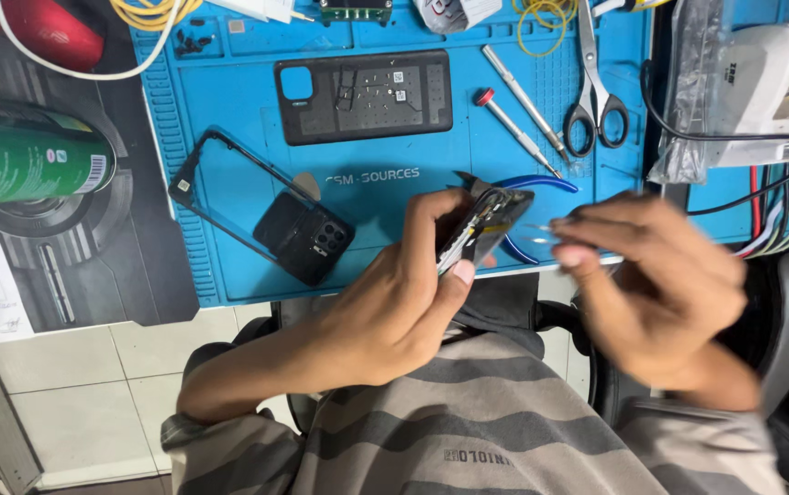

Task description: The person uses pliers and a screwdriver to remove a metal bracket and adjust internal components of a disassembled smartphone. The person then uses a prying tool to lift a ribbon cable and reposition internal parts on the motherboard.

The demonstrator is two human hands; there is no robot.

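My left hand (403,293) grips an opened black phone body (486,225), tilted on edge above the front of the blue work mat (229,257). My right hand (656,284) is just right of it, blurred, pinching thin metal tweezers (536,229) whose tip points at the phone. A black phone back cover (364,96) lies flat on the mat behind. A black frame with a camera module piece (303,236) rests at the mat's left.
Scissors (596,92), two screwdrivers (518,115) and blue-handled pliers (541,183) lie on the mat's right side. A green spray can (27,156) lies at far left. Cables (779,211) and a white device (770,82) crowd the right edge. Yellow rubber bands (541,18) lie at the back.
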